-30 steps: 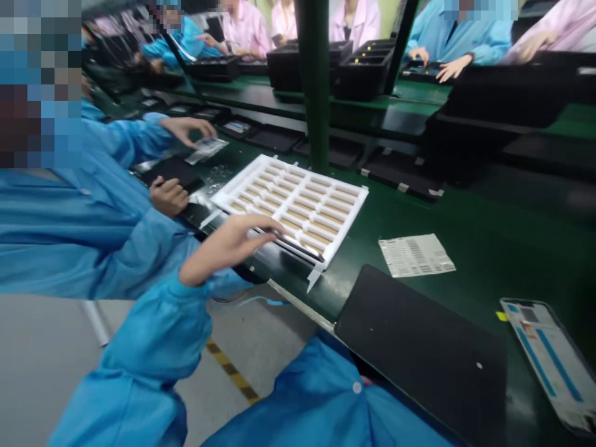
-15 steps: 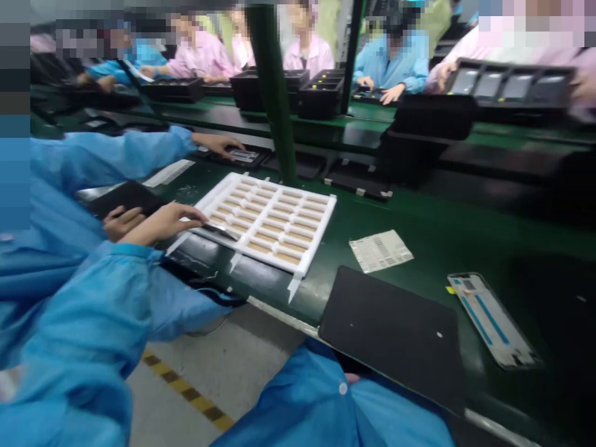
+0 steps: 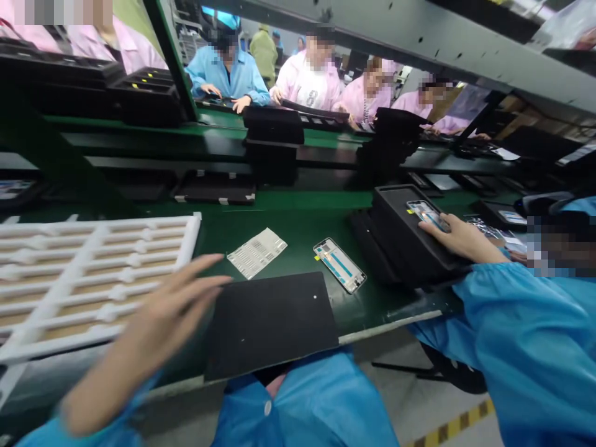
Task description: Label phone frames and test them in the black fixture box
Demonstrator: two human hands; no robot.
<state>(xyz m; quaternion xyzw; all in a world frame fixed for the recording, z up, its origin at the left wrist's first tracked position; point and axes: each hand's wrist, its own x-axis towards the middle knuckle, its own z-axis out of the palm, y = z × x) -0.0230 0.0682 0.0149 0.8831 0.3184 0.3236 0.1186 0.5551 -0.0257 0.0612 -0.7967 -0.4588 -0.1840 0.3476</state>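
Note:
My left hand [image 3: 172, 313], a little blurred, hangs between the white slotted rack [image 3: 192, 248] and a black mat [image 3: 274, 326], its fingers stretched out and holding nothing. Off to the right, my right hand [image 3: 459, 239] grips the edge of a phone frame [image 3: 426, 212] with blue strips and a yellow tab, over the top black tray [image 3: 395, 205] of a stack. A second phone frame [image 3: 342, 267] lies on the green bench, beyond the mat's right corner. Close to my left fingertips is a printed label sheet [image 3: 258, 251].
The bench's front edge [image 3: 391, 326] runs before my lap. A dark green post [image 3: 69, 167] slants up at left. Black trays [image 3: 214, 187] line the back of the bench. Co-workers [image 3: 228, 68] sit across, and another person [image 3: 563, 242] is at right.
The view has swung right. My left hand has left the rack, where it held a thin flat piece, and is now empty. My right hand has come into view with a phone frame.

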